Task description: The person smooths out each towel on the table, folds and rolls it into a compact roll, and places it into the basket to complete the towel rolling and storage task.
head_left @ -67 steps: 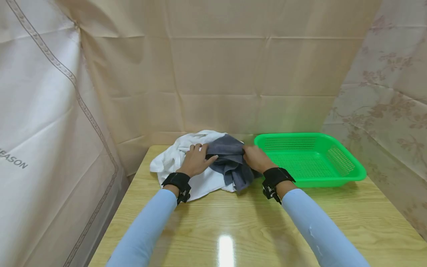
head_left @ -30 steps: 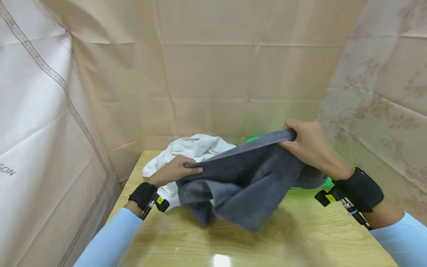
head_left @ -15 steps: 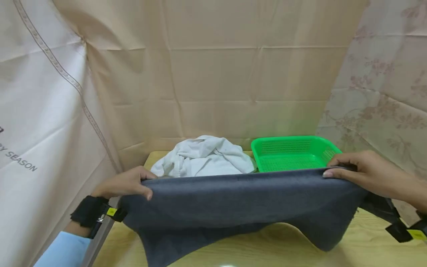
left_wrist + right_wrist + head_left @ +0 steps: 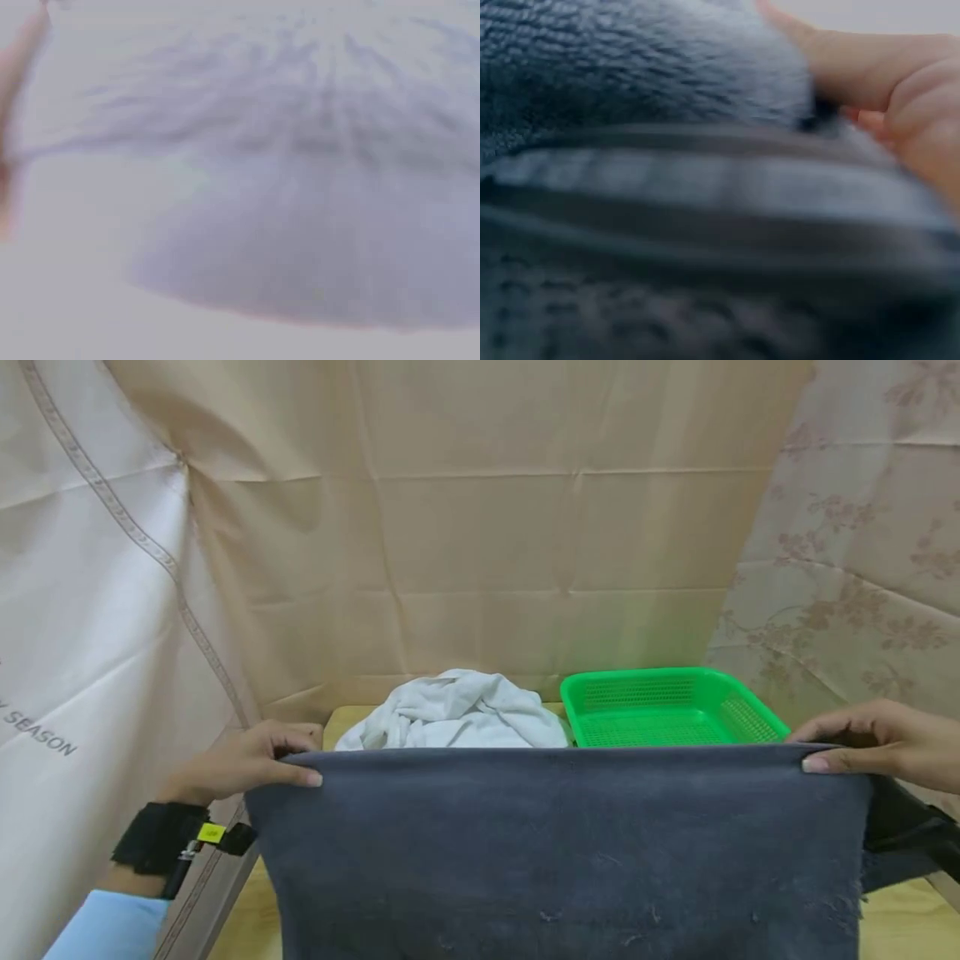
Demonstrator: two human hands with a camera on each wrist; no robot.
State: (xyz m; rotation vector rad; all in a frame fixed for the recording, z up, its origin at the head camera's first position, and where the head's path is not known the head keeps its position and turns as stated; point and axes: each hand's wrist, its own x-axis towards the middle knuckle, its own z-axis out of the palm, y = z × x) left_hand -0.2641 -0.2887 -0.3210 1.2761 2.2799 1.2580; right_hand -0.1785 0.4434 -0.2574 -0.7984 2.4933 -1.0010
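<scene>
A dark grey towel (image 4: pixel 555 852) hangs stretched wide between my two hands, its top edge nearly level. My left hand (image 4: pixel 247 762) pinches the top left corner area, thumb in front. At the other end my right hand (image 4: pixel 888 747) pinches the top right part the same way. The towel's lower part runs out of the head view. In the right wrist view the towel's looped pile (image 4: pixel 645 67) lies close beside my hand (image 4: pixel 900 82). The left wrist view is pale and blurred, with the towel (image 4: pixel 300 225) filling much of it.
Behind the towel, a crumpled white towel (image 4: pixel 465 710) lies at the back of the wooden table (image 4: pixel 243 918). To its right stands a green plastic basket (image 4: pixel 637 706) with perforated sides. Cloth sheets (image 4: pixel 480 527) hang along the back and both sides.
Both hands have lifted the dark grey towel off the white one and spread apart sideways. The towel went from bunched to stretched out, and its folds have smoothed.
</scene>
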